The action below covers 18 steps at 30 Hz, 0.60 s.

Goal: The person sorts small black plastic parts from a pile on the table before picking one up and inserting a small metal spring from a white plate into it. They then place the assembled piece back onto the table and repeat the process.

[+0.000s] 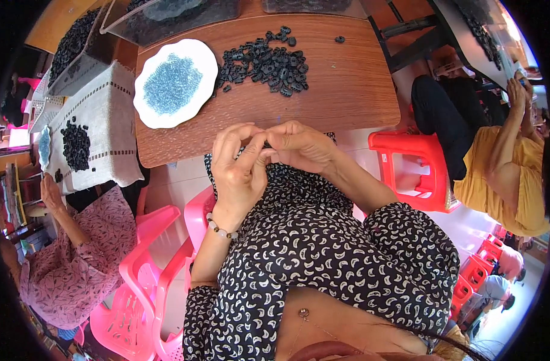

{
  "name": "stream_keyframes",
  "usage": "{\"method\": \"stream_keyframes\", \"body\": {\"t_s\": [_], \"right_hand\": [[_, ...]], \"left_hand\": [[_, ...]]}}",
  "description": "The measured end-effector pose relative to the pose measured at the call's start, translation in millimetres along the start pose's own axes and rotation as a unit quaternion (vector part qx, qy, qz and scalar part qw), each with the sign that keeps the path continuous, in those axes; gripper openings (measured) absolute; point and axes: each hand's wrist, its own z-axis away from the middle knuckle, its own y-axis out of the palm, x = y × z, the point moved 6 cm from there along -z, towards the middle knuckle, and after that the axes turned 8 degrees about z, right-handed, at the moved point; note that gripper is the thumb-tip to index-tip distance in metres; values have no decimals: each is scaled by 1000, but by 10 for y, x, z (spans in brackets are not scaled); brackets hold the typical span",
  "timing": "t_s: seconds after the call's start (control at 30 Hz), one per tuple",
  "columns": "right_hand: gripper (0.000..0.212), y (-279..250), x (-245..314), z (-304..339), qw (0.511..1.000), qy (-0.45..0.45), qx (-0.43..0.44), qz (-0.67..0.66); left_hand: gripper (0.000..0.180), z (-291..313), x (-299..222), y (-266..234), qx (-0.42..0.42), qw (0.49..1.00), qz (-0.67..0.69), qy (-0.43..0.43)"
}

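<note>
My left hand (pixel 239 168) and my right hand (pixel 299 144) meet fingertip to fingertip just in front of the near edge of the brown wooden table (pixel 353 90). Between the fingertips they pinch a small dark ring-shaped piece (pixel 266 144), mostly hidden by the fingers. A bead bracelet circles my left wrist. On the table beyond the hands lies a pile of black ring-shaped pieces (pixel 266 60). Left of the pile stands a white scalloped plate (pixel 204 57) filled with tiny blue-grey beads (pixel 171 83).
Clear plastic trays (pixel 166 15) stand at the table's far edge. A person in a pink patterned top (pixel 76 259) sits at a cloth-covered table (pixel 106 120) on the left; a person in yellow (pixel 503 174) sits on the right. Pink chairs (pixel 148 289) and a red stool (pixel 413 162) stand nearby.
</note>
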Motion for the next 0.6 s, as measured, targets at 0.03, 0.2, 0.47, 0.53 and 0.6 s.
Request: {"method": "stream_keyframes", "body": {"t_s": [0.03, 0.2, 0.47, 0.53, 0.6], "right_hand": [[48, -14, -21, -4, 1000, 2, -3, 1], [59, -40, 27, 41, 999, 24, -15, 19], [61, -216, 383, 103, 956, 8, -146, 254], [56, -198, 459, 97, 946, -6, -162, 280], [51, -153, 539, 79, 936, -19, -174, 307]], "left_hand": [[27, 2, 28, -8, -11, 1000, 20, -20], [28, -19, 90, -43, -12, 996, 64, -58], [33, -23, 135, -103, -32, 997, 39, -50], [35, -25, 162, -89, -34, 996, 48, -66], [35, -35, 147, -90, -35, 997, 43, -63]]}}
